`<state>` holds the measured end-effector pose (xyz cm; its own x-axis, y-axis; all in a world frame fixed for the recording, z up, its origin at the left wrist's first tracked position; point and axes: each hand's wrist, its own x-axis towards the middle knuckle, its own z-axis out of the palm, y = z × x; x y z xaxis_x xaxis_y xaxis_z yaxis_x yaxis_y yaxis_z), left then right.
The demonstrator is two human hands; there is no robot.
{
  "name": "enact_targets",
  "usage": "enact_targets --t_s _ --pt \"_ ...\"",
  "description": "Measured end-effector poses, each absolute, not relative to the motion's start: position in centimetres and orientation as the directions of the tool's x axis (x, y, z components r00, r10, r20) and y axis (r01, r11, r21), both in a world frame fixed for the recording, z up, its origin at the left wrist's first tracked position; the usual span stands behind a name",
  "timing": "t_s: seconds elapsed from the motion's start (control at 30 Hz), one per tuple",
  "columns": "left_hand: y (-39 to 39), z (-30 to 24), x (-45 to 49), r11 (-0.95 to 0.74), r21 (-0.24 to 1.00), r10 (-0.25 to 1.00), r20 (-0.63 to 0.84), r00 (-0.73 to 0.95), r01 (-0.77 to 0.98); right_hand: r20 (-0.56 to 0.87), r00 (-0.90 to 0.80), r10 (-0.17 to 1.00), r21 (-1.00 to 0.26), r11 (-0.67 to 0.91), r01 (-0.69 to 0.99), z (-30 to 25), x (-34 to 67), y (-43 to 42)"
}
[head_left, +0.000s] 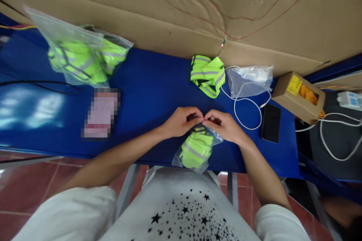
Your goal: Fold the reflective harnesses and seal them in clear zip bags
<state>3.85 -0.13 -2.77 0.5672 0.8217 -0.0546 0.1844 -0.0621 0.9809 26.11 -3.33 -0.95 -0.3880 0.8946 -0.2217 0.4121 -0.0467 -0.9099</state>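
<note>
A clear zip bag point(177, 159) lies at the table's front edge with a folded neon-yellow reflective strap point(195, 150) inside. My left hand point(182, 121) pinches the bag's top edge, thumb against fingers. Close beside it, my right hand point(222, 123) pinches the same edge, where a thin red line shows between the fingertips. The two hands nearly touch. Beyond them, a loose bundle of neon-yellow reflective strap point(207, 73) with grey stripes rests on the blue table point(149, 79).
Bagged neon-yellow straps point(82, 62) stand at the back left, behind a blurred-out phone point(102, 115). On the right are a white cable point(236, 111), a clear bag point(249, 81), a black phone point(270, 123) and a cardboard box point(296, 96). A cardboard wall point(169, 15) borders the table's back.
</note>
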Motion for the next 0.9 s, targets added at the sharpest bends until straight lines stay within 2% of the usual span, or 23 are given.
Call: enact_targets --t_s 0.1,0.2,0.27,0.4,0.5,0.57,0.67,0.73,0.8,0.9 --pt "0.5 -3.0 3.7 0.042 0.99 0.813 -0.11 0.571 0.132 -0.153 -0.39 0.908 -0.912 0.023 0.411 -1.1 26.0 -3.5" --pt "1.2 -2.9 3.4 0.219 0.974 0.758 -0.205 0.619 0.054 -0.127 -0.359 0.925 -0.934 0.011 0.358 -0.9 25.7 -3.8" --pt "1.4 -2.8 3.2 0.276 0.961 0.744 -0.221 0.63 0.011 -0.096 -0.309 0.946 -0.939 0.017 0.343 -0.9 25.7 -3.8" --pt "1.2 -2.6 3.3 0.195 0.98 0.842 -0.147 0.519 -0.04 -0.037 -0.293 0.955 -0.923 0.08 0.376 -1.0 26.0 -3.3" --pt "0.8 -2.2 3.5 0.146 0.989 0.861 -0.112 0.495 -0.029 0.01 -0.265 0.964 -0.901 0.123 0.416 -1.2 26.2 -3.1" --pt "0.2 -1.8 3.6 0.16 0.987 0.833 -0.117 0.541 -0.032 0.07 -0.187 0.98 -0.885 0.148 0.441 -1.3 26.2 -3.2" --pt "-0.9 -1.3 3.6 0.269 0.962 0.72 -0.166 0.674 -0.049 0.142 -0.069 0.987 -0.883 0.158 0.442 -1.2 26.4 -3.2" --pt "-1.2 -1.0 3.2 0.307 0.951 0.699 -0.197 0.687 -0.039 0.172 -0.014 0.985 -0.885 0.161 0.438 -1.1 26.7 -3.0" --pt "-0.5 -0.6 2.1 0.24 0.97 0.786 -0.172 0.594 -0.037 0.18 0.019 0.983 -0.886 0.154 0.437 -1.1 27.1 -2.5" --pt "2.8 0.2 -1.2 0.001 1.0 0.94 -0.012 0.341 0.031 0.187 0.071 0.98 -0.872 0.132 0.471 -1.5 27.8 -1.9"
